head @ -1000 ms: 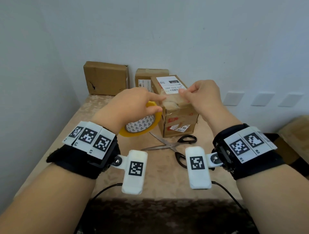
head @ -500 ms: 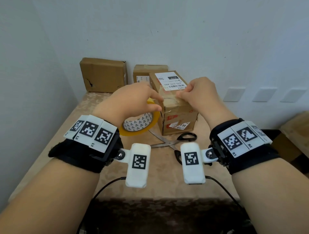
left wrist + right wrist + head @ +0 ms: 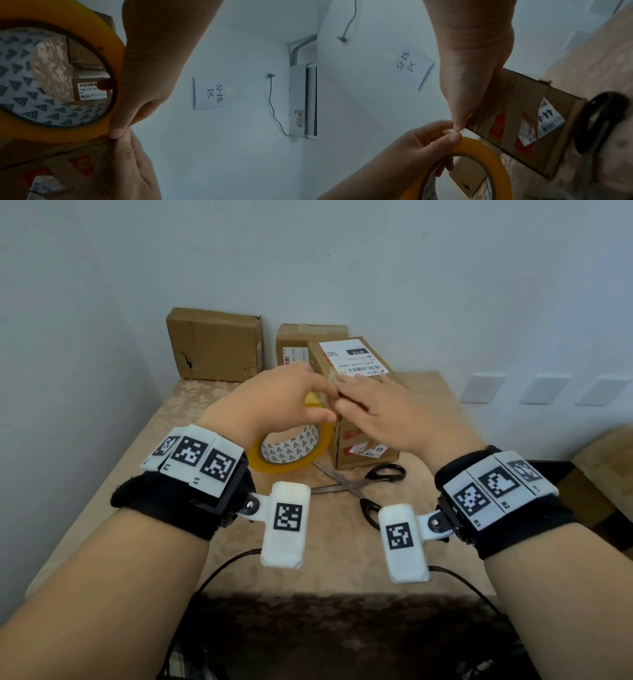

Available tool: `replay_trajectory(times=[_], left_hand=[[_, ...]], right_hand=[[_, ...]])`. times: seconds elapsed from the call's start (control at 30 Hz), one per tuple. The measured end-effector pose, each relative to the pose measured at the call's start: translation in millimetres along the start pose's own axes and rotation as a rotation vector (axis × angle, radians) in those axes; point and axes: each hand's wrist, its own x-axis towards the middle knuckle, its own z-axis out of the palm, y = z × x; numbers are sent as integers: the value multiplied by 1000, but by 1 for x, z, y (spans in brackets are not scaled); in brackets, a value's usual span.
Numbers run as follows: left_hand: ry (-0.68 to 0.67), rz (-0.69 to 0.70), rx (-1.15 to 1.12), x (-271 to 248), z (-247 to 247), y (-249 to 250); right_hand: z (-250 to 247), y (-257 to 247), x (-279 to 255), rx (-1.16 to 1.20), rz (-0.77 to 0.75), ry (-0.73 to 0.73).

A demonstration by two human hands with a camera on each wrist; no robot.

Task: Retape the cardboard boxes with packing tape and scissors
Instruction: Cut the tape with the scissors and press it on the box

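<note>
While the left hand (image 3: 277, 402) grips the tape roll (image 3: 291, 448) at frame centre, the right hand (image 3: 380, 409) lies flat w/ fingers straight on the box (image 3: 363, 440) top edge. Roll sits just left of box; scissors (image 3: 363, 484) nearer right hand, on tabletop (image 3: 171, 467).

In my left hand (image 3: 274, 402) I hold the yellow tape roll (image 3: 291, 453) tilted against the upright labelled box (image 3: 356, 405). My right hand (image 3: 380, 412) lies flat over that box's top edge. Black-handled scissors (image 3: 363, 484) lie open just before it; two more boxes (image 3: 215, 344) stand behind.
</note>
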Motion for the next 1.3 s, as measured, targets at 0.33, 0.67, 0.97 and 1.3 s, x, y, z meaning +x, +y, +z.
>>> replay_trajectory(times=[0.33,0.67,0.97,1.3], left_hand=[[24,-68,-153,-15,3,-19],[81,-111,-247,-24,4,-26],[-84,-76,39,-13,8,-20],[12,-97,-67,-16,20,-36]], right_hand=[[13,0,-2,-182,105,-100],[23,3,3,-180,121,-1],[21,-3,6,-102,171,9],[42,-29,26,-291,342,112]])
